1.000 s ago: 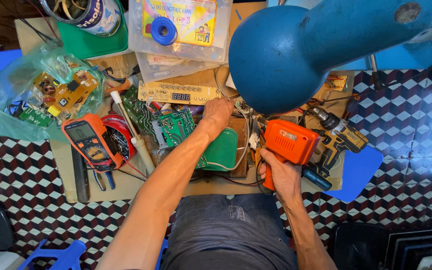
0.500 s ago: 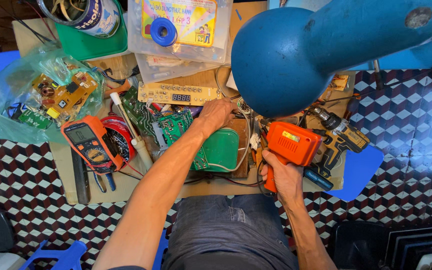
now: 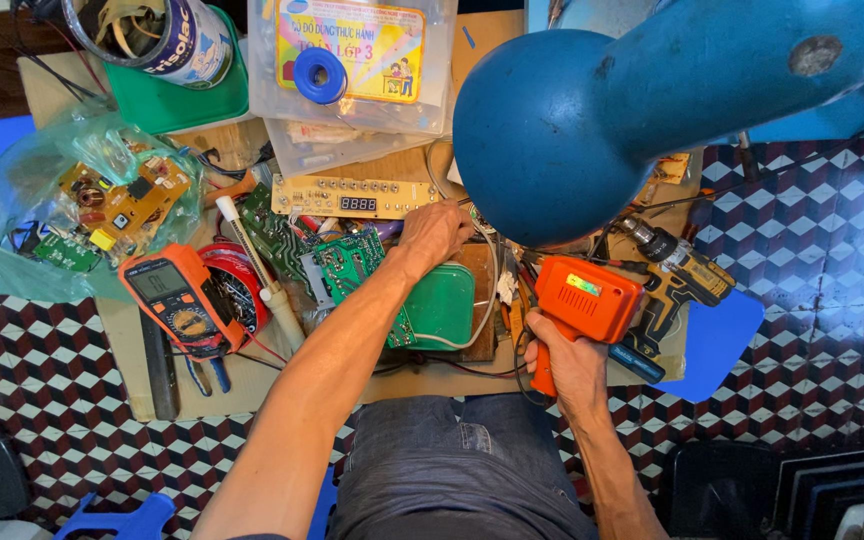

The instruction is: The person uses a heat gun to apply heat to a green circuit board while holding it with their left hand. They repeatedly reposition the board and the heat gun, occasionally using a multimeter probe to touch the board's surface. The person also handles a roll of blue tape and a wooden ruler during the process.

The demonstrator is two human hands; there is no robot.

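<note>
Soldering gun [image 3: 586, 298], orange and pistol-shaped, sits in the right hand [image 3: 564, 362], whose fingers are wrapped tight round its grip at the bench's [image 3: 142, 350] near edge, right of centre. Left hand [image 3: 434, 232] reaches forward to the middle of the bench, fingers curled down among wires beside a green circuit board [image 3: 352, 262] and above a green box [image 3: 442, 300]; whether it pinches anything I cannot tell. An orange multimeter [image 3: 177, 298] lies to the left, with a white pen-like tool [image 3: 252, 262] just beside it. A cordless drill [image 3: 674, 268] lies right of the gun. A big blue lamp shade [image 3: 552, 130] hangs over the bench's far right
</note>
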